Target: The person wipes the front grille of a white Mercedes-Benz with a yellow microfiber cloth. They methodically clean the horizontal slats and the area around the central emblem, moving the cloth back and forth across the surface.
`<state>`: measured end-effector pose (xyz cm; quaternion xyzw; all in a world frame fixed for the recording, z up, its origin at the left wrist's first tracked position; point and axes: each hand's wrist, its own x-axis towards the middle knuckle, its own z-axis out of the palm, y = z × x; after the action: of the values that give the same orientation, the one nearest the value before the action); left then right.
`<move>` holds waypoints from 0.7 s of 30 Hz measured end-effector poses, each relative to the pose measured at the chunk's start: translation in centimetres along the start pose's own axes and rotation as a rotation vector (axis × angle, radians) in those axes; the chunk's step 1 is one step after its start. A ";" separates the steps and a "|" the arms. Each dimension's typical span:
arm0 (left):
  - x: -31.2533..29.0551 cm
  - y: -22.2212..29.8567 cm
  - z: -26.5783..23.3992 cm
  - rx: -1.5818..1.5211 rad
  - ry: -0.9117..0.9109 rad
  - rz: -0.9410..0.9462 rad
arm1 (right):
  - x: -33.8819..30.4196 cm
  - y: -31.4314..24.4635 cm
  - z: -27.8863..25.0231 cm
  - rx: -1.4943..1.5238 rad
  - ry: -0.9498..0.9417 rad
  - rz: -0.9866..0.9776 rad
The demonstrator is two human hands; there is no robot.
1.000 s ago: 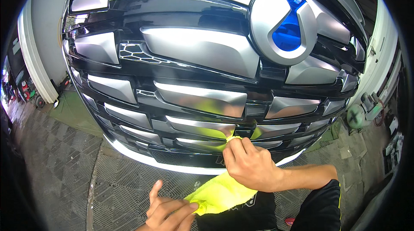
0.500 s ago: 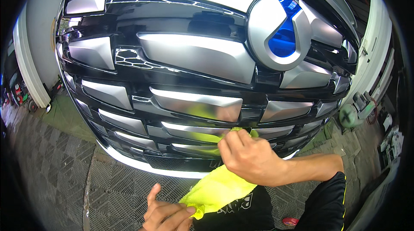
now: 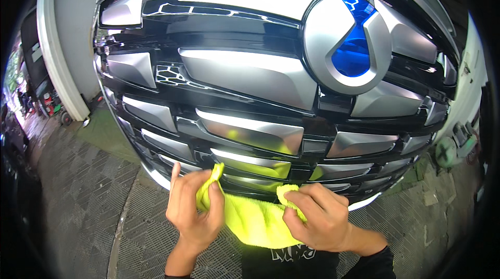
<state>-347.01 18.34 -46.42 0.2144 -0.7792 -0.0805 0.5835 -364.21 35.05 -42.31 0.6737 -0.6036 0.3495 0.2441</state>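
Observation:
A bright yellow-green microfibre cloth [image 3: 255,222] hangs in a sagging curve between my two hands, low in front of the car grille [image 3: 229,97]. My left hand [image 3: 195,208] pinches one end between thumb and fingers, and a small tip of cloth sticks up above them. The other end is bunched in my right hand [image 3: 320,216], thumb against the fingers. Both hands are in front of the grille's lowest rows. The grille has glossy black bars with silver blocks, and a round silver and blue emblem [image 3: 346,45] sits at its upper right.
Textured grey floor tiles [image 3: 78,185] lie below the car, with a green mat [image 3: 107,136] at the left. A white pillar [image 3: 60,55] stands on the left. On the right is a green compressor-like machine [image 3: 450,149].
My left hand has risen to the grille's lower rows. My right hand has moved down and slightly right. The cloth now spans level between them, and the view has shifted a little.

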 end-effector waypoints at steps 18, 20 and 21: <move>3.3 -0.2 1.6 0.512 -0.264 0.535 | -4.7 -0.9 0.2 0.282 0.043 0.008; 3.5 0.0 1.3 0.581 -0.238 0.427 | -4.9 -0.4 -0.2 0.318 0.037 0.060; 3.5 0.2 1.5 0.595 -0.227 0.413 | -4.9 -0.4 -0.2 0.337 0.036 0.089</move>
<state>-349.21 16.84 -43.78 0.2028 -0.8550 0.2453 0.4094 -364.00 38.44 -45.88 0.6713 -0.5614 0.4682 0.1225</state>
